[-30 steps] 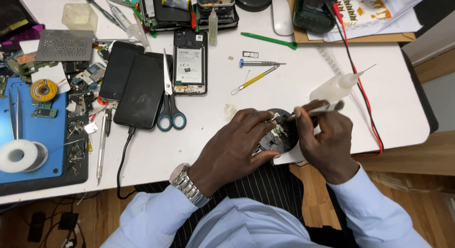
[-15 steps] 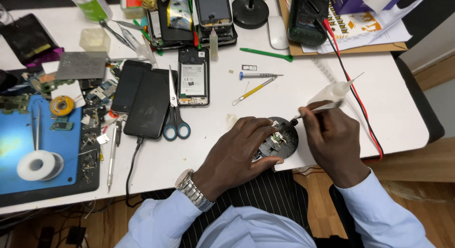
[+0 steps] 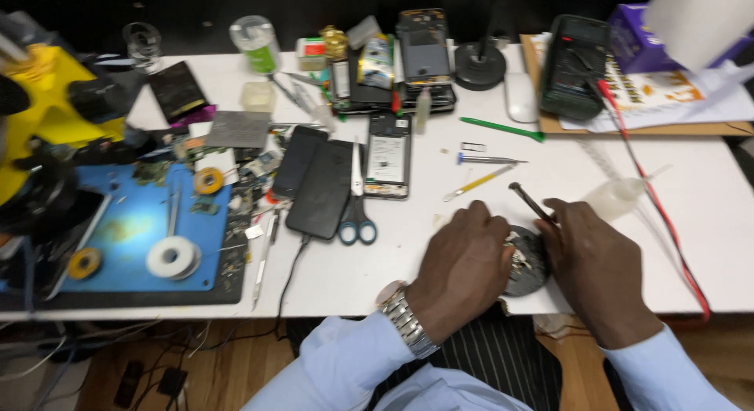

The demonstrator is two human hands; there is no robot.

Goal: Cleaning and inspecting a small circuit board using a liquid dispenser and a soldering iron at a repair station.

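Note:
A small round black device [image 3: 528,263] with exposed parts lies near the front edge of the white table [image 3: 707,199]. My left hand [image 3: 463,270], with a metal wristwatch, rests on its left side and holds it down. My right hand [image 3: 593,262] is on its right side and grips a thin dark tool [image 3: 528,200] whose handle sticks up and to the left. The tool's tip is hidden between my hands. A clear squeeze bottle [image 3: 616,196] lies just right of my right hand.
Blue-handled scissors [image 3: 357,211], two dark phones [image 3: 318,183] and an opened phone [image 3: 388,156] lie left of my hands. A blue work mat [image 3: 133,230] with a tape roll [image 3: 173,257] sits far left. A red cable [image 3: 660,215] runs from a black multimeter [image 3: 576,65].
The view has tilted up and shifted, showing more of the table's back. The tool in my right hand has swung from pointing right to pointing up and left. My left hand stays on the device.

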